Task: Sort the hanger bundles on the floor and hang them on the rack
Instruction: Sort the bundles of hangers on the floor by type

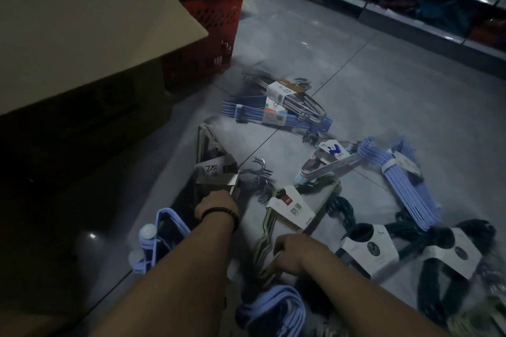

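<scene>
Grey tiled floor (383, 76), dim shop aisle; shelving (405, 18) at right, cardboard box (82, 35) and red basket (216, 22) at left. Hanger bundles (287, 107) lie scattered ahead. Left hand (216, 205) grips a dark bundle (215, 172) at its near end; right hand (295, 252) grips an olive bundle (291, 210) just beside it.

The basket (216, 22) was red, patterned with slots. Beside it the box (82, 22) was tan; before it were lilac hangers (405, 180) and dark hangers (342, 210) on a grey floor (383, 76).
</scene>
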Tool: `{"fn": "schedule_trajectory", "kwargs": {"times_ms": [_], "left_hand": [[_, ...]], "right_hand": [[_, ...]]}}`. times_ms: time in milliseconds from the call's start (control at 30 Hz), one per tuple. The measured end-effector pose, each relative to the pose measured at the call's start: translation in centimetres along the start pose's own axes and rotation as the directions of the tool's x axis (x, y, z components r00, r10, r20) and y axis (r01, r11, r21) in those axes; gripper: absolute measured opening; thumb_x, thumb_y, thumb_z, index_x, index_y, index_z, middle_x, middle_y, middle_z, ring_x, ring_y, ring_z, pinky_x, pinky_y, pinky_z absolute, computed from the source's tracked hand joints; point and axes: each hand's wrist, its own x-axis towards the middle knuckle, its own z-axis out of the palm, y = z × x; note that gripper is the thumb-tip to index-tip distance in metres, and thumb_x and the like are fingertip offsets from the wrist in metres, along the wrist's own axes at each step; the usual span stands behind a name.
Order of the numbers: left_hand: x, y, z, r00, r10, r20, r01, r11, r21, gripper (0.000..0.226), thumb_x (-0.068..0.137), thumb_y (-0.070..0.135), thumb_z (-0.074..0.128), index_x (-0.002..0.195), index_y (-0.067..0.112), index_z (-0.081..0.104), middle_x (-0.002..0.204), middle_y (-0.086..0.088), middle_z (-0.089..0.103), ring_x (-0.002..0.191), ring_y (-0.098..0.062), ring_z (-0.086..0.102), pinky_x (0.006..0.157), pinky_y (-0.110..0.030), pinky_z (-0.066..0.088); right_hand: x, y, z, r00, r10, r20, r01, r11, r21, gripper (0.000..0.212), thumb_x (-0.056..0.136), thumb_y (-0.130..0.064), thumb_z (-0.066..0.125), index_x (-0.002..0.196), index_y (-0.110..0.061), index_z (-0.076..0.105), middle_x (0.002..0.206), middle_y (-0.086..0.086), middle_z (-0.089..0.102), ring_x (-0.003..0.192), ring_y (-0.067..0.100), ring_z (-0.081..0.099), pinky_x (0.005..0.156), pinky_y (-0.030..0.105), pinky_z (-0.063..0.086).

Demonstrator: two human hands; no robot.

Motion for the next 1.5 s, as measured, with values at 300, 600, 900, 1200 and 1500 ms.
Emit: {"fn": "schedule_trajectory", "kwargs": {"times_ms": [300, 600, 900, 1200, 1500], "left_hand": [[1.0, -0.3, 1.1, 0.993, 0.022, -0.116, -0.019, 0.999, 0.031, 0.035, 0.106, 0.026, 0.051, 0.132, 0.009, 0.068, 0.136, -0.014, 0.067, 0.125, -0.037, 0.064, 0.096, -0.046, 0.052], [1.7, -2.2, -0.2, 0.98, 0.017, -0.196, 0.012, 0.99, 0.142, 0.034, 0.104, 0.007, 0.05, 0.133, 0.013, 0.068, 0.141, -0.011, 0.065, 0.13, -0.031, 0.063, 0.101, -0.042, 0.053], [1.5, -1.9, -0.5, 0.992, -0.056, -0.109, 0.066, 0.993, 0.093, 0.042, 0.103, 0.022, 0.056, 0.143, 0.013, 0.061, 0.15, -0.012, 0.057, 0.139, -0.032, 0.054, 0.113, -0.046, 0.047], [-8.0, 9.7, -3.8, 0.913, 0.36, 0.193, -0.229, 0.842, -0.489, 0.077, 0.105, 0.068, 0.037, 0.143, 0.003, 0.053, 0.144, -0.022, 0.059, 0.125, -0.042, 0.063, 0.102, -0.05, 0.053], [-17.7, 17.3, -3.8, 0.686, 0.676, 0.268, 0.343, 0.025, -0.939, 0.078, 0.104, 0.069, 0.037, 0.147, 0.006, 0.051, 0.131, -0.026, 0.065, 0.101, -0.04, 0.075, 0.091, -0.051, 0.063]], "right_hand": [[1.0, 1.6, 1.2, 0.998, -0.029, -0.058, 0.041, 0.974, 0.222, 0.062, 0.071, -0.056, 0.083, 0.122, -0.025, 0.067, 0.125, 0.005, 0.065, 0.103, 0.022, 0.062, 0.082, 0.032, 0.054], [0.1, 3.8, 2.4, 0.951, -0.166, -0.261, 0.183, 0.982, 0.042, 0.054, 0.071, -0.054, 0.084, 0.115, -0.034, 0.061, 0.12, 0.005, 0.059, 0.101, 0.027, 0.064, 0.08, 0.035, 0.055], [-7.2, 10.1, -8.7, 0.795, -0.285, -0.535, 0.567, 0.663, 0.489, 0.038, 0.073, -0.045, 0.087, 0.099, -0.022, 0.072, 0.091, -0.004, 0.074, 0.084, 0.015, 0.07, 0.078, 0.031, 0.058], [-16.1, 13.7, -15.0, 0.74, -0.002, -0.673, 0.602, -0.444, 0.663, 0.037, 0.076, -0.048, 0.073, 0.08, -0.012, 0.068, 0.07, 0.006, 0.054, 0.065, 0.022, 0.046, 0.066, 0.035, 0.041], [-20.4, 13.8, -7.4, 0.621, -0.137, -0.772, 0.393, -0.798, 0.457, 0.041, 0.077, -0.046, 0.062, 0.094, -0.008, 0.066, 0.084, 0.007, 0.051, 0.076, 0.023, 0.046, 0.078, 0.038, 0.036]]}}
